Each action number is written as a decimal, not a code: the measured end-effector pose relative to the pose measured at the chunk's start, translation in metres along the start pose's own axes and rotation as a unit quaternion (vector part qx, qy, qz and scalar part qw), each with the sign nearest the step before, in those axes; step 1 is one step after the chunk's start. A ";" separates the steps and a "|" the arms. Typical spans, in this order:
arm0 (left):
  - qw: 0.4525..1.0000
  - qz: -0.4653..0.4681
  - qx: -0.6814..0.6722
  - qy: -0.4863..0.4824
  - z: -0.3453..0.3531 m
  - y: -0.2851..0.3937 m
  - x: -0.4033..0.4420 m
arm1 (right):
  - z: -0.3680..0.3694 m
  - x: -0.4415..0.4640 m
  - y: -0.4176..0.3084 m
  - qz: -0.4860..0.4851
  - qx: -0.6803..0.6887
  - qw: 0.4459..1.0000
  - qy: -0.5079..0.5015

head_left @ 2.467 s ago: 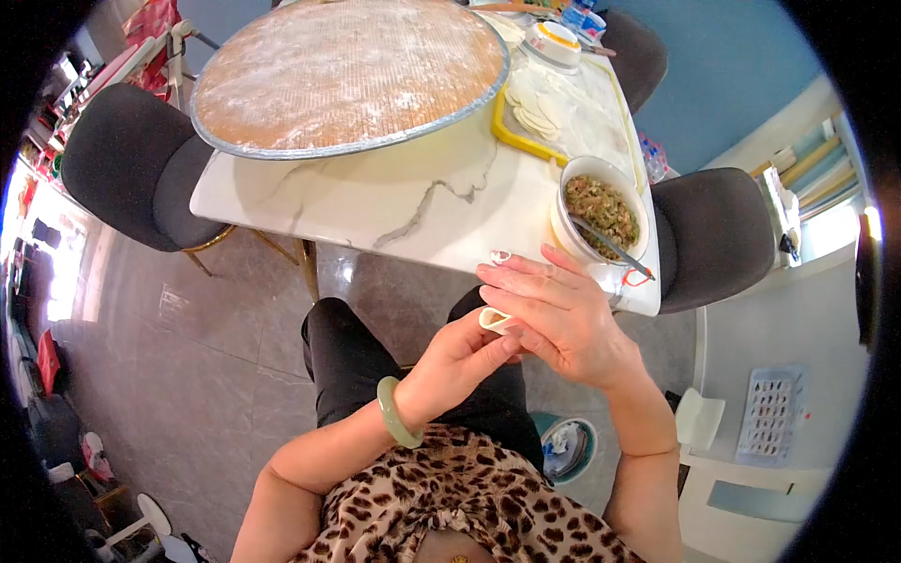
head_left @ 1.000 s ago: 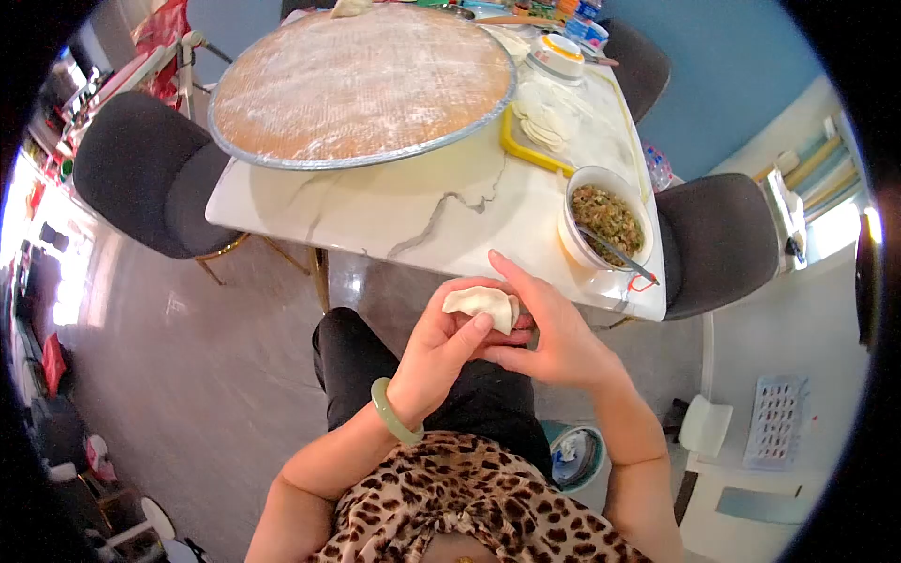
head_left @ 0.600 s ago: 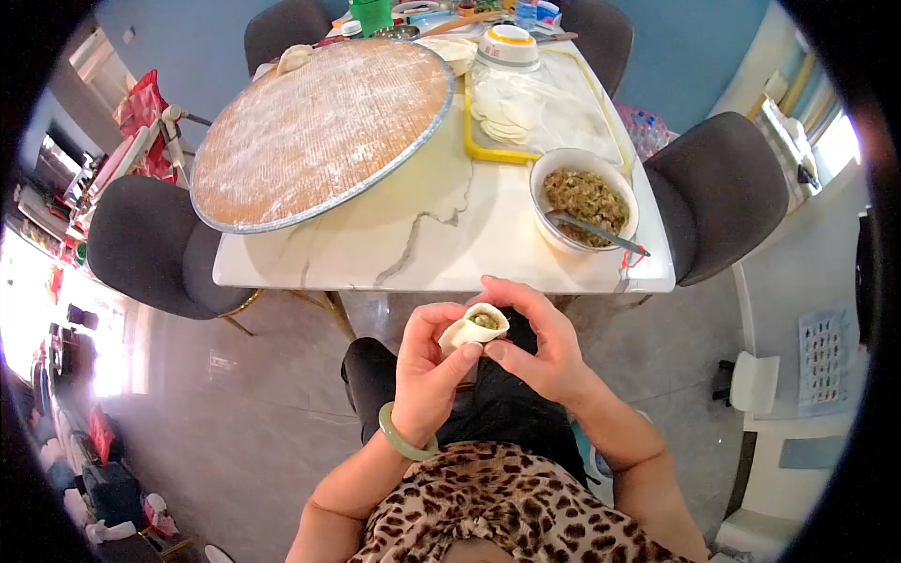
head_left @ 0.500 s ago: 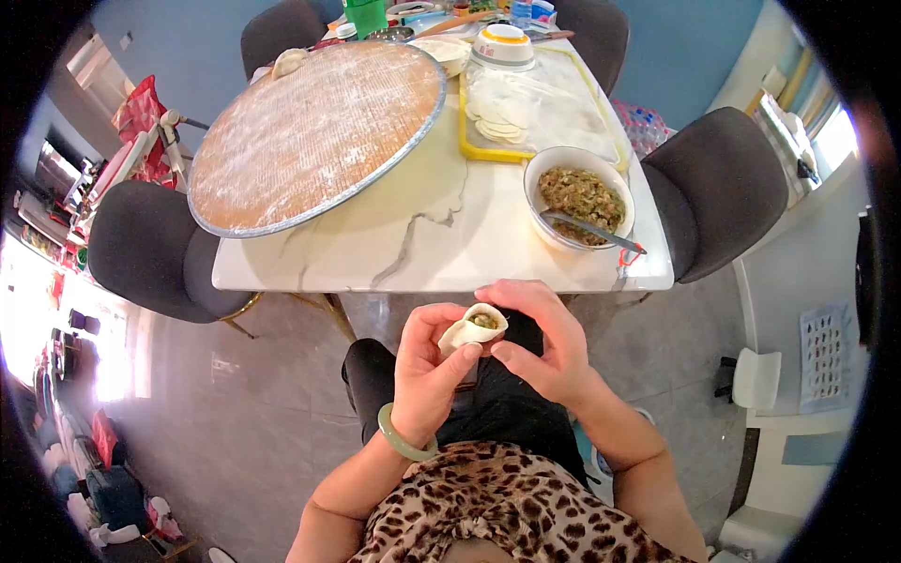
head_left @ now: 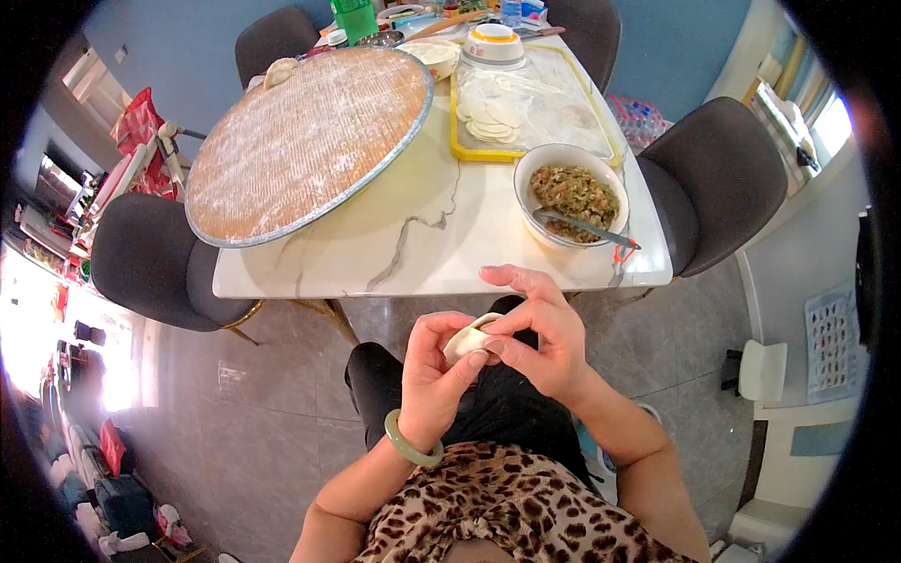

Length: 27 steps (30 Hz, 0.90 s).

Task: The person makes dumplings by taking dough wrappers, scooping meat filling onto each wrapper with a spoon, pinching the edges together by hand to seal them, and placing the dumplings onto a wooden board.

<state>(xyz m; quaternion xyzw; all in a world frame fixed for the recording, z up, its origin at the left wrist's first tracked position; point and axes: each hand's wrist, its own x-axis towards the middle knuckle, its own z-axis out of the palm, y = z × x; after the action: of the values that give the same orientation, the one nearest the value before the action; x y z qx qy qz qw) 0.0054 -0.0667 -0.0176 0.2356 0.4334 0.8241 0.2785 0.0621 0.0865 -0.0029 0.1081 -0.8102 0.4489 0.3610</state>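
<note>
A half-folded dumpling [head_left: 466,342] is held over my lap, just short of the table edge. My left hand [head_left: 436,361] cups it from the left, thumb in front. From the other side, the thumb and fingers of my right hand [head_left: 540,340] pinch its wrapper edge, with the index finger raised. Little of the filling shows now. On the table's near right corner stands a white bowl of minced filling [head_left: 574,202], a spoon [head_left: 591,228] resting in it. Round dumpling wrappers [head_left: 492,120] lie overlapping on a yellow-rimmed board [head_left: 554,113].
A large round floured tray [head_left: 310,141] covers the table's left side, with one dumpling [head_left: 280,72] at its far edge. An upturned white bowl [head_left: 495,45] sits at the board's back. Dark chairs [head_left: 718,178] flank the marble-patterned table [head_left: 375,272].
My right fingers have closed onto the wrapper's edge, and the opening that showed the filling is now mostly covered. The right index finger has lifted. The view has shifted slightly.
</note>
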 end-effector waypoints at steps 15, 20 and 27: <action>1.000 0.001 -0.002 0.018 -0.001 -0.001 0.000 | 0.003 0.002 -0.007 0.064 0.048 0.994 -0.079; 0.999 0.010 0.040 0.016 -0.001 0.000 -0.002 | -0.002 0.002 -0.017 -0.002 -0.148 0.985 -0.087; 0.998 -0.021 0.058 -0.022 -0.003 0.005 -0.001 | -0.004 0.002 -0.010 0.053 0.029 0.991 -0.122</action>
<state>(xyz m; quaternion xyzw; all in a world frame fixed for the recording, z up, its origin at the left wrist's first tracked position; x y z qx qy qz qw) 0.0027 -0.0711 -0.0154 0.2598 0.4791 0.7863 0.2909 0.0672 0.0847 0.0063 0.1296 -0.8393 0.4743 0.2320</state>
